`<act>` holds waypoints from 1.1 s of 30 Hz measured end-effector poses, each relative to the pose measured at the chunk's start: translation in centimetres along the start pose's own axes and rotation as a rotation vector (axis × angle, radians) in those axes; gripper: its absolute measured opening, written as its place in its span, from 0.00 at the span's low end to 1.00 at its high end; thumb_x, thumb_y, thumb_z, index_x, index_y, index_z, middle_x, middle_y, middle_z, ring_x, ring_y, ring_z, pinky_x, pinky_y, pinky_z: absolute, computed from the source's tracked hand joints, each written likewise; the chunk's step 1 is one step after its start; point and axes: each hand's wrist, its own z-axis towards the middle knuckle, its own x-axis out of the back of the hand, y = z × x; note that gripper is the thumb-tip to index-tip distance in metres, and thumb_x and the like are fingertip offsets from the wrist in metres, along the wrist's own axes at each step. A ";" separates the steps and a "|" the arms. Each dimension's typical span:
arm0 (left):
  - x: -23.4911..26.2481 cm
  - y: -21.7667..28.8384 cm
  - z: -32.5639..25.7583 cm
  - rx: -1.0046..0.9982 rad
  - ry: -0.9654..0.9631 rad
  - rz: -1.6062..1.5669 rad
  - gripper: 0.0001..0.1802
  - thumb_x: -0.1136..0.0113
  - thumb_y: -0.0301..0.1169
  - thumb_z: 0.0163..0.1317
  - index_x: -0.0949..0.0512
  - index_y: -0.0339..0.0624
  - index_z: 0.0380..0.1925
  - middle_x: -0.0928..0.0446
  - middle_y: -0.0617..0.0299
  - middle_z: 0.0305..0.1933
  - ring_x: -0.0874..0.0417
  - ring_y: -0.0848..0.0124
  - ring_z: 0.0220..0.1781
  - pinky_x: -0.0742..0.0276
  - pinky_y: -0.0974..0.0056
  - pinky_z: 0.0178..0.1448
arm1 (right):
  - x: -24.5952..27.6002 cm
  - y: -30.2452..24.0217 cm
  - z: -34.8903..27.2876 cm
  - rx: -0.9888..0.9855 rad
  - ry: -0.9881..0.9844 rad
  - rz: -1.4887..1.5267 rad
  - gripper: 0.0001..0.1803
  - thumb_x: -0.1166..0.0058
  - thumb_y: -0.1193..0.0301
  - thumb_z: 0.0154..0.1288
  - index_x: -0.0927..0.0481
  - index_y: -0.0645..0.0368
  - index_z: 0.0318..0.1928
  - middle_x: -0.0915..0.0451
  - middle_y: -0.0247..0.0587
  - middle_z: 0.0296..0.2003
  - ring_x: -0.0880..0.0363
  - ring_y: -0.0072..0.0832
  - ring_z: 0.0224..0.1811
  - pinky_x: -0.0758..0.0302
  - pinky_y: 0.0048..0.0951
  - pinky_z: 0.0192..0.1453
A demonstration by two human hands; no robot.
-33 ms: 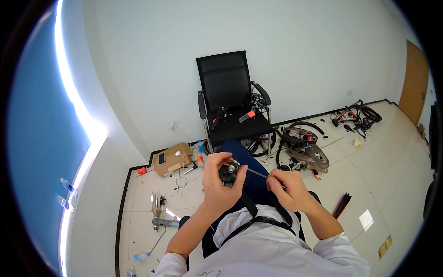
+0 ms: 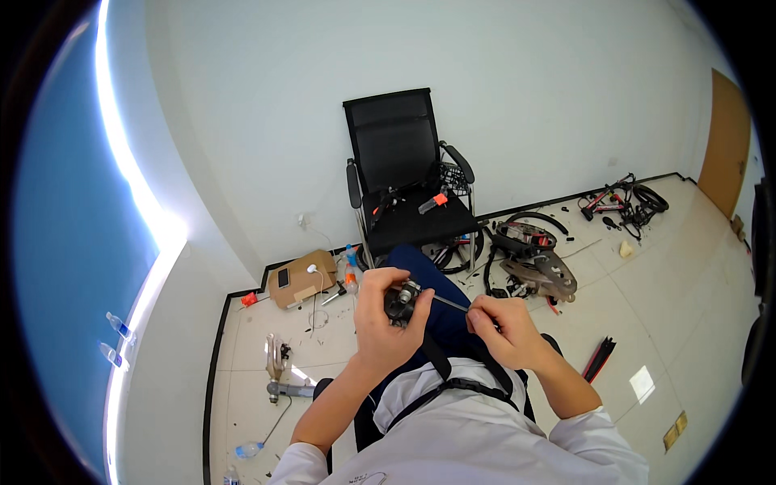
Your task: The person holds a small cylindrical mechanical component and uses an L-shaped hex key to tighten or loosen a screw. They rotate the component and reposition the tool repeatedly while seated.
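Observation:
Above my lap, my left hand (image 2: 390, 323) is closed around a small black and silver mechanical part (image 2: 408, 293), with the thumb and fingers on either side of it. The fingers cover much of this part, so its exact kind cannot be told. To the right, my right hand (image 2: 507, 330) grips a thin grey metal shaft (image 2: 449, 303), like that of a screwdriver; its handle end is hidden in the fist. The shaft slants up and left, and its far end reaches my left thumb beside the part. Whether it touches the part is hidden.
Ahead stands a black chair (image 2: 394, 133) with tools on its seat. Bicycle-like parts (image 2: 540, 271) lie on the floor to the right, more (image 2: 622, 202) farther off. Left are a cardboard piece (image 2: 303, 284) with a phone, plastic bottles (image 2: 350, 275) and a metal tube assembly (image 2: 276, 376).

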 end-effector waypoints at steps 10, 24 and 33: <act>1.3 -0.4 0.5 -0.299 -0.308 -0.061 0.21 0.26 0.22 0.49 0.23 0.38 0.44 0.22 0.55 0.41 0.19 0.60 0.40 0.21 0.63 0.41 | 0.7 3.2 0.5 -0.320 -0.594 0.844 0.15 0.51 0.75 0.72 0.20 0.74 0.51 0.15 0.48 0.35 0.17 0.29 0.38 0.24 0.27 0.48; 1.3 -0.8 0.3 -0.285 -0.412 -0.140 0.19 0.28 0.20 0.51 0.21 0.39 0.44 0.23 0.56 0.44 0.18 0.62 0.41 0.20 0.64 0.43 | -0.3 3.7 0.3 -0.419 -0.523 0.871 0.08 0.40 0.80 0.67 0.18 0.74 0.44 0.13 0.55 0.36 0.11 0.37 0.36 0.14 0.29 0.40; 0.2 -1.5 0.0 -0.229 -0.320 -0.054 0.21 0.24 0.22 0.49 0.16 0.43 0.46 0.24 0.58 0.45 0.19 0.67 0.37 0.21 0.67 0.40 | 0.5 2.1 1.5 -0.344 -0.320 0.499 0.04 0.37 0.82 0.64 0.16 0.73 0.36 0.13 0.48 0.31 0.12 0.27 0.35 0.17 0.22 0.39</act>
